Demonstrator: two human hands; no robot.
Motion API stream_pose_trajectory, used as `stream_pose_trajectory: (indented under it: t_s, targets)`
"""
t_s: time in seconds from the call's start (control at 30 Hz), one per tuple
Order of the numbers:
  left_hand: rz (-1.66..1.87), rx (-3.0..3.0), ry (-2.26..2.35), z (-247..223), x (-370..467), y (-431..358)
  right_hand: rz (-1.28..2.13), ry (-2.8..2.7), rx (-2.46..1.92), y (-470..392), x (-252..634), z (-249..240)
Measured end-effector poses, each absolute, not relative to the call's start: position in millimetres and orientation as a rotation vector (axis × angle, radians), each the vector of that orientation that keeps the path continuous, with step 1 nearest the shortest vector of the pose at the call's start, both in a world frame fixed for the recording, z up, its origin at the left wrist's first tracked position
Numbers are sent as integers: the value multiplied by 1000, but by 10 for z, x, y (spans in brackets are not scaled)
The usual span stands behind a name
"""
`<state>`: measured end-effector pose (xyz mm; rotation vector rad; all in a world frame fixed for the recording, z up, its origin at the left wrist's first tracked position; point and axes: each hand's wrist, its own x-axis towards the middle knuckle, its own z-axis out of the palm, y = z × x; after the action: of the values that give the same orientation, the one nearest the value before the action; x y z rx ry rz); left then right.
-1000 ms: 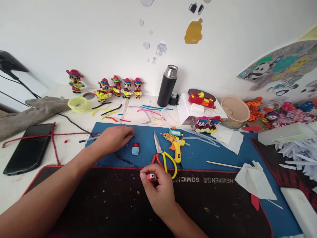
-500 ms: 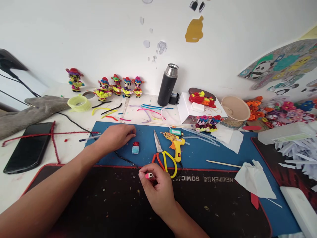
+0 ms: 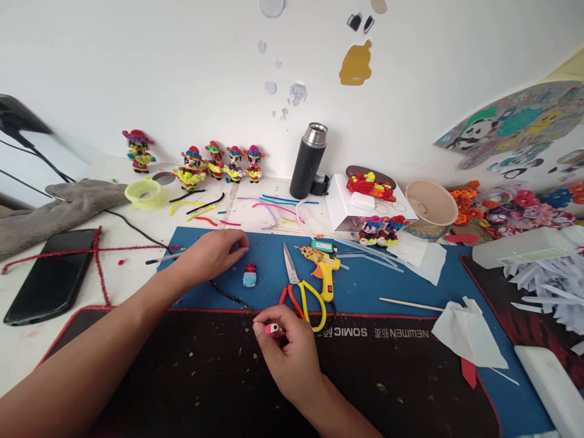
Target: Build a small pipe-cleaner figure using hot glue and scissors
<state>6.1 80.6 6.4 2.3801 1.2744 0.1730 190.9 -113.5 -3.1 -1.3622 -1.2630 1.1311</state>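
Note:
My left hand [image 3: 221, 255] hovers over the blue mat with its fingers loosely curled, a gap between thumb and forefinger, and nothing visible in it. Near its fingertips lies a small wrapped piece [image 3: 249, 275], red on top and light blue below. My right hand [image 3: 289, 350], lower down over the black mat, is closed around a small pink-red object [image 3: 274, 330] with a pale end and a dark hole. Its kind is hard to tell, as the fingers hide most of it. Just beyond that hand are scissors [image 3: 294, 283] with red and yellow handles, blades apart, and a yellow glue gun [image 3: 325, 267].
Pipe-cleaner figures [image 3: 235, 164] stand along the wall beside a black flask [image 3: 310, 159]. Loose pipe cleaners [image 3: 205, 210] lie behind the blue mat [image 3: 365, 292]. A phone [image 3: 50, 277] is at left, under dark red pipe cleaners. White tissue [image 3: 469, 334] lies at right.
The view has tilted up slightly, so things sit a little lower. Both hands keep nearly the same places, and the right hand still holds the pink-red object.

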Motion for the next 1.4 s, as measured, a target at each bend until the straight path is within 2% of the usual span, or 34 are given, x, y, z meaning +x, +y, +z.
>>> stream_pose_trajectory:
  t_s: [0.97,1.4]
  targets:
    - [193,2448,1280,41,213,783,1127,-1244,-1353,-1142,1884,-42]
    - [14,2548,1295,95,339,794,1141,-1276,-1356,-1147,1870,-36]
